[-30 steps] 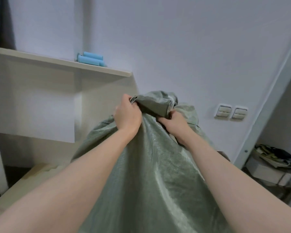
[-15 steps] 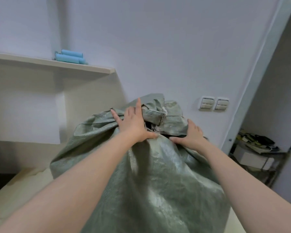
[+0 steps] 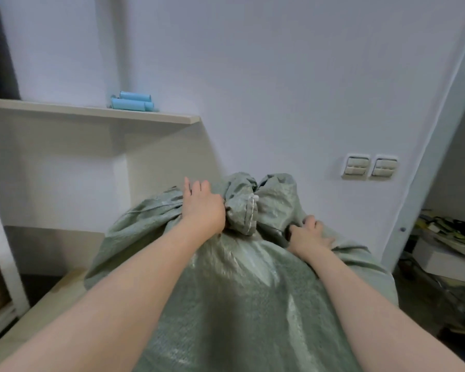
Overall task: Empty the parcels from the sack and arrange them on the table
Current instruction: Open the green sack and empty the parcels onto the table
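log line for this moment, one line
sack: on table, mouth bunched | left hand: flat on sack by mouth | right hand: on sack, grip unclear | parcels: none visible

No text, label, brand, number or sign can be read. The green woven sack (image 3: 239,304) has plain fabric with no print showing. The blue rolls (image 3: 131,101) on the shelf carry no legible marking. The two wall switches (image 3: 368,167) have blank faces. The things piled at the far right are too small and blurred to make out any lettering.
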A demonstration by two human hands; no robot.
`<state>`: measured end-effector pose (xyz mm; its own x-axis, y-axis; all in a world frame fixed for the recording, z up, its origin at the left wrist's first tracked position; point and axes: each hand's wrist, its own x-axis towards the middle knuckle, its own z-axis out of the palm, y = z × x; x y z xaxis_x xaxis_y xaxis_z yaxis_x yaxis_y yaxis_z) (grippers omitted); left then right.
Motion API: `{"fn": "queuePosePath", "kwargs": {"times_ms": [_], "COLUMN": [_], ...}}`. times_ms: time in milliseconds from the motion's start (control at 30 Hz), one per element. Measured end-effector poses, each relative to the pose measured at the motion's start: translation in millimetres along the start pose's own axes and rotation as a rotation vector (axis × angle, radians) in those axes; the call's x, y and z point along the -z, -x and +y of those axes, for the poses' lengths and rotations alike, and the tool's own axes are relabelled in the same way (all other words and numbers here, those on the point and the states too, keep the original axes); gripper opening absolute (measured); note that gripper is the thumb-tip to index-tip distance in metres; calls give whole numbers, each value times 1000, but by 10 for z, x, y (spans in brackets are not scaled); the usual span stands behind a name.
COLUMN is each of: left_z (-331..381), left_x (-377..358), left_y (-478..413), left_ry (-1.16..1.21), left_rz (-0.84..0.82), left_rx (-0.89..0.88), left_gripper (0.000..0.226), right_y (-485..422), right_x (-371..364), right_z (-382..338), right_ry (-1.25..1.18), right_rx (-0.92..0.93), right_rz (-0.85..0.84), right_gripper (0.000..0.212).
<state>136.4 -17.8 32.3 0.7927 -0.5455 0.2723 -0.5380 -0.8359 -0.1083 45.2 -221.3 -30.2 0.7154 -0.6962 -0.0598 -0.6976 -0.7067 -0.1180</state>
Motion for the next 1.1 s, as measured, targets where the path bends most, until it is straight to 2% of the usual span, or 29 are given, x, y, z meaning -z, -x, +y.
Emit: {"fn": "queuePosePath", "kwargs": {"times_ms": [67,133,167,200,300,400,467,600,700,867,1033,1100], "left_z": [-105,-163,-161,-137,-4,105,127,115,93,51,159,221], "left_x": [-52,-76,-83,-79,-36,-38,-55,-78,-56,204,622,653], "left_y": [-81,-138,-137,-110,24,94,112,108,69,-140,-334,-375], "left_ry": [22,66,94,114,120,148,199,384,578,852,1061,1057], "left_rz": [-97,-187,-196,-177,-33,110,176,393,524,673,933,1025], "left_rx": [-59,-95,-88,-66,24,87,133,288,318,229,53,9], "left_gripper": [53,55,52,50,44,30,26,25,24,22,18,15], "right_y": [-53,-74,-38,-11,37,61,87,175,198,208,110,97], "right_x": [-32,-62,-51,-34,61,115,145,369,547,850,1192,1210], "right_z": [-2,17,18,18,13,-1,-28,-172,-270,-411,-450,-453], "right_ry": [-96,-232,-344,-458,-814,-1149,-1281,-1394,-1518,-1647,-1830,-1880], "right_rx": [83,179,185,159,26,-79,-84,18,123,369,601,664], "right_rz": [-6,52,114,172,299,325,314,397,399,391,444,406], "right_gripper": [45,18,12,16,27,11,16,23,29,41,52,55]}}
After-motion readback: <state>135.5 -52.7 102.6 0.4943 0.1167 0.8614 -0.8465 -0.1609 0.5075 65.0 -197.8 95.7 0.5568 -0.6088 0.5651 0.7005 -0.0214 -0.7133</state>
